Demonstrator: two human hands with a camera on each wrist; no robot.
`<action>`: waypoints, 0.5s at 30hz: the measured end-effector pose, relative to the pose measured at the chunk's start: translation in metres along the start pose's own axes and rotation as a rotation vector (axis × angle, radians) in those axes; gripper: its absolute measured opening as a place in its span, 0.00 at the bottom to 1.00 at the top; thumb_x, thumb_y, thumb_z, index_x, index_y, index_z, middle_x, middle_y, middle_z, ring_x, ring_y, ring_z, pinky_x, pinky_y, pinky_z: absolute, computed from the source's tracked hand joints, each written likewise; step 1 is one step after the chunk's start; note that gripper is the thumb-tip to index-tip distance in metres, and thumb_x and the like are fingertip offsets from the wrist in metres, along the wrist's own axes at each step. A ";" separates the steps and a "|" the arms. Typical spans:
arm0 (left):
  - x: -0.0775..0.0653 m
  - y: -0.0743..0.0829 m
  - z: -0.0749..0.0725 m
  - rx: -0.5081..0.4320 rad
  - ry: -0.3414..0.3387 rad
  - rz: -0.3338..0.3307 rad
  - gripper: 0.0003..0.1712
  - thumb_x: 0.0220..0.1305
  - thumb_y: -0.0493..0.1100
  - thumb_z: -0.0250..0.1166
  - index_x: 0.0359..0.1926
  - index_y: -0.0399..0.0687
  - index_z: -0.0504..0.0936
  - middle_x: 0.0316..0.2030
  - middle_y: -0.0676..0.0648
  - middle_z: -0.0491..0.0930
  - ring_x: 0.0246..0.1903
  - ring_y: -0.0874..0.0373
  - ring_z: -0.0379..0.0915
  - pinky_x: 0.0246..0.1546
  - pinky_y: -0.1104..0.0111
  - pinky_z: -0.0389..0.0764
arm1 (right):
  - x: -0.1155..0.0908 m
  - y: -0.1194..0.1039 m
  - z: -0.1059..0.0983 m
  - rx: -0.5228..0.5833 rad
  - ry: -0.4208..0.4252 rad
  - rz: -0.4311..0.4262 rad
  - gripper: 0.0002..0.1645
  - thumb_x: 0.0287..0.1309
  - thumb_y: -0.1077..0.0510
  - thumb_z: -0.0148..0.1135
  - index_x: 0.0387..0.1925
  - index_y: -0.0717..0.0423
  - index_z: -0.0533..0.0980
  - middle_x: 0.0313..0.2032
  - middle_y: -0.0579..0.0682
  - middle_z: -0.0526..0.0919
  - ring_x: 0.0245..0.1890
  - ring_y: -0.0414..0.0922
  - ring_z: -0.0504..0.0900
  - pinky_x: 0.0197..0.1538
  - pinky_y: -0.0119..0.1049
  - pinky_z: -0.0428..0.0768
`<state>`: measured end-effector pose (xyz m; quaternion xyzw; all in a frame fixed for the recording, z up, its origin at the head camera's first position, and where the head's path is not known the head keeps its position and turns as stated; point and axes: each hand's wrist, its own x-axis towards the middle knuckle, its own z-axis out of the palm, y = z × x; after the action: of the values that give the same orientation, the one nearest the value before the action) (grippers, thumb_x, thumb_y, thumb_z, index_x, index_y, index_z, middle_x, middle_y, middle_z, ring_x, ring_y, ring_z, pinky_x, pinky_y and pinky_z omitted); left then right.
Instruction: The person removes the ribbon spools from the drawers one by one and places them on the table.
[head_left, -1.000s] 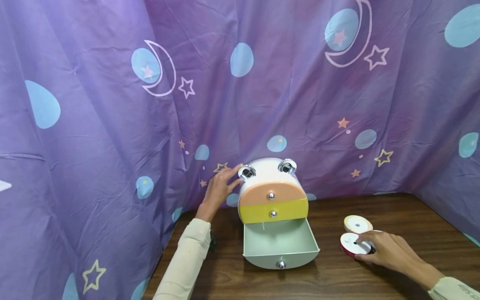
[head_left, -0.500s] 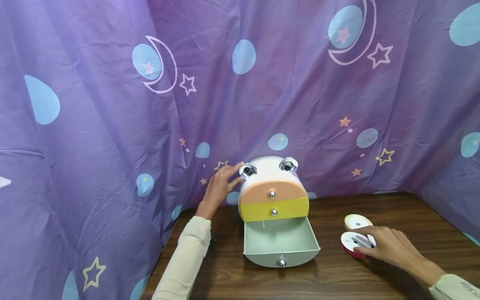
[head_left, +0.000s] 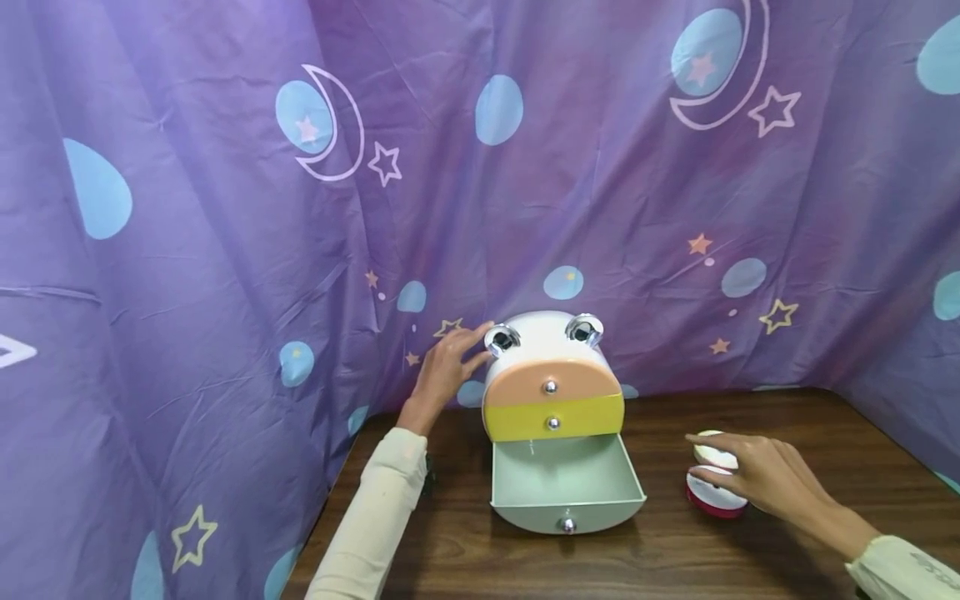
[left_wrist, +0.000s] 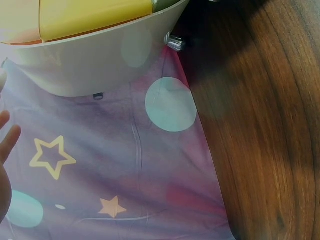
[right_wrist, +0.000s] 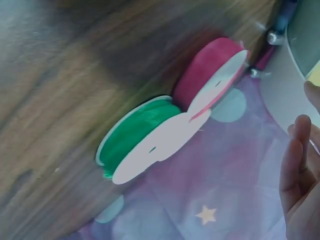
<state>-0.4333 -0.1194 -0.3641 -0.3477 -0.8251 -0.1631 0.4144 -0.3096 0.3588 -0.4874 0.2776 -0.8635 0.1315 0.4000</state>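
Note:
A small frog-shaped drawer cabinet (head_left: 540,337) stands on the table, with shiny bulging eyes. Its pale green bottom drawer (head_left: 532,518) is pulled out, and no contents show inside. My left hand (head_left: 441,371) rests its fingertips at the cabinet's left eye (head_left: 502,339). Over the ribbon spools my right hand (head_left: 776,477) hovers, thumb and fingers apart, holding nothing. Below it lie a red ribbon spool (head_left: 717,503) and, behind that, a yellow-rimmed spool (head_left: 707,456). The right wrist view also shows a green ribbon spool (right_wrist: 135,127), which my hand hides in the head view.
The orange drawer (head_left: 517,385) and yellow drawer (head_left: 517,421) are closed. A purple curtain (head_left: 420,217) with moons and stars hangs behind the brown wooden table (head_left: 652,558). Something small and dark (head_left: 429,477) shows beside my left sleeve.
My right hand has lifted off the red spool and its fingers have spread away from it. My left hand stays at the cabinet's eye. The head view has shifted slightly.

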 end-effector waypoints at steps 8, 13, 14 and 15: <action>0.001 0.001 0.000 -0.005 -0.008 -0.013 0.33 0.62 0.44 0.77 0.68 0.55 0.81 0.49 0.46 0.88 0.51 0.49 0.83 0.50 0.57 0.87 | 0.015 -0.013 -0.003 -0.008 0.063 -0.089 0.32 0.33 0.46 0.86 0.47 0.42 0.89 0.37 0.41 0.92 0.21 0.25 0.67 0.16 0.27 0.70; 0.001 0.000 0.000 0.001 -0.002 -0.010 0.32 0.62 0.45 0.77 0.67 0.55 0.81 0.49 0.47 0.88 0.51 0.50 0.83 0.50 0.57 0.87 | 0.025 -0.025 -0.003 0.011 0.093 -0.127 0.30 0.34 0.46 0.86 0.47 0.42 0.89 0.37 0.40 0.91 0.21 0.26 0.68 0.17 0.28 0.72; 0.001 0.000 0.000 0.003 0.000 -0.010 0.32 0.62 0.46 0.77 0.67 0.56 0.81 0.49 0.47 0.88 0.51 0.50 0.83 0.51 0.57 0.87 | 0.027 -0.028 -0.002 0.021 0.101 -0.134 0.30 0.34 0.46 0.85 0.47 0.42 0.89 0.37 0.40 0.91 0.21 0.26 0.68 0.17 0.28 0.72; 0.001 0.000 0.000 0.002 0.000 -0.010 0.32 0.62 0.45 0.77 0.67 0.56 0.81 0.49 0.47 0.88 0.51 0.50 0.83 0.51 0.57 0.87 | 0.028 -0.031 -0.002 0.033 0.108 -0.141 0.29 0.35 0.45 0.85 0.47 0.41 0.89 0.37 0.40 0.91 0.21 0.26 0.68 0.18 0.28 0.72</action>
<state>-0.4337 -0.1193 -0.3633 -0.3431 -0.8269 -0.1645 0.4140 -0.3052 0.3242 -0.4643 0.3369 -0.8168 0.1318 0.4495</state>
